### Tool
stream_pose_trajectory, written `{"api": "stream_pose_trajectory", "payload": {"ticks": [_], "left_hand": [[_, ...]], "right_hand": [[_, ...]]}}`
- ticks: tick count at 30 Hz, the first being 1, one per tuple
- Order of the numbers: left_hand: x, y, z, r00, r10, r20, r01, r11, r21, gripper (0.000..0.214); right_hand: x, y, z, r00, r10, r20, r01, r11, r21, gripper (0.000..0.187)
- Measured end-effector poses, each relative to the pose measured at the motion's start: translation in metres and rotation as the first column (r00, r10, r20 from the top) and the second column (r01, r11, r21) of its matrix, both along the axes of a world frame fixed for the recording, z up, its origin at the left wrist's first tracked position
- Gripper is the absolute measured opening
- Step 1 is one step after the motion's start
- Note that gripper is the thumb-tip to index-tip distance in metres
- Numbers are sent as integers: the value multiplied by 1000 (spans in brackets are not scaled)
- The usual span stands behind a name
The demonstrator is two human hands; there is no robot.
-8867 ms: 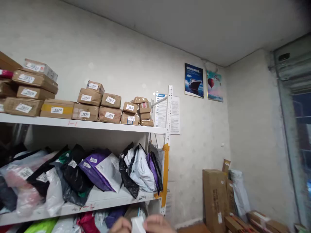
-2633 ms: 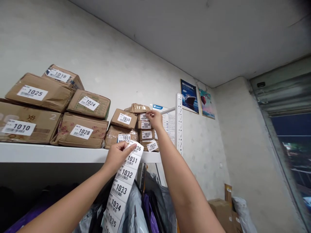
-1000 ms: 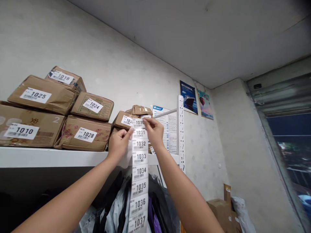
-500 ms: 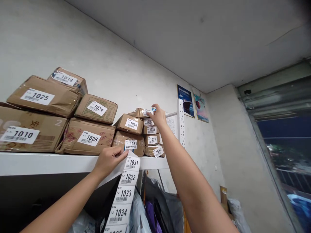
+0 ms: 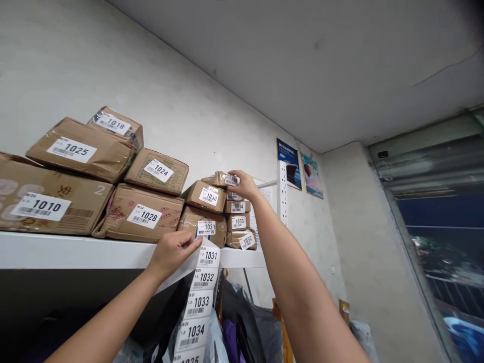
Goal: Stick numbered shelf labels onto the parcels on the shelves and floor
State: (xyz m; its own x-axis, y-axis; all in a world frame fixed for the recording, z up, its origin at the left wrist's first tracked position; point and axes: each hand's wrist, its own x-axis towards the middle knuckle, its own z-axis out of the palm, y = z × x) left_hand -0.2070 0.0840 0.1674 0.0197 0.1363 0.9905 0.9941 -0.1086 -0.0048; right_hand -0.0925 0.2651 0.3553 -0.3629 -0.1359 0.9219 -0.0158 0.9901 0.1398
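Observation:
In front of the white shelf's edge, my left hand (image 5: pixel 174 252) pinches the top of a strip of labels (image 5: pixel 200 302). The strip hangs down, printed with numbers running from 1031. My right hand (image 5: pixel 242 185) is raised to the top of the narrow stack at the right, its fingers closed round the right end of a small taped parcel (image 5: pixel 221 178) labelled 1036. Below it lie small parcels marked 1034 (image 5: pixel 230 206), 1033 (image 5: pixel 230 222) and 1032 (image 5: pixel 235 239). Another label under my hand is partly covered. Left of this stack, box 1030 (image 5: pixel 194 194) rests on box 1031 (image 5: pixel 189 222).
Larger cartons, such as 1010 (image 5: pixel 83 201), 1025 (image 5: pixel 109 161) and 1028 (image 5: pixel 117 212), fill the left of the white shelf (image 5: pixel 113 252). A perforated upright (image 5: pixel 282 196) stands at the shelf's right end. Bags (image 5: pixel 249 322) hang or lie underneath. Posters (image 5: pixel 289 161) are on the wall.
My right hand has closed round the end of the top parcel, and its 1036 label now shows. My left hand keeps its pinch on the strip. The view has shifted slightly.

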Motion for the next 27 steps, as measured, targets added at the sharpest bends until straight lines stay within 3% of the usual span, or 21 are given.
{"api": "stream_pose_trajectory", "payload": {"ticks": [6, 8, 11, 15, 20, 23, 27], "left_hand": [[-4, 3, -1, 993, 76, -89, -73, 997, 33, 40], [-5, 3, -1, 991, 97, -94, -93, 995, 39, 41], [-4, 2, -1, 989, 120, -85, -118, 992, 33, 43], [-4, 0, 1, 987, 159, -3, -159, 987, 3, 45], [-2, -2, 2, 978, 195, 76, -193, 981, -24, 44], [-1, -1, 3, 978, 197, 63, -197, 980, -5, 45], [-3, 0, 4, 981, 192, -2, -192, 981, 37, 44]], "right_hand": [[11, 4, -28, 958, 24, -286, -1, 997, 81, 51], [20, 7, -41, 882, 55, -468, 39, 981, 188, 53], [42, 7, -64, 741, 158, -652, 136, 916, 377, 56], [76, -1, -98, 649, 239, -722, 253, 827, 502, 50], [110, -11, -138, 562, 245, -790, 414, 744, 525, 28], [124, -12, -155, 567, 245, -787, 439, 718, 540, 26], [135, -13, -163, 599, 261, -757, 435, 688, 581, 27]]}}
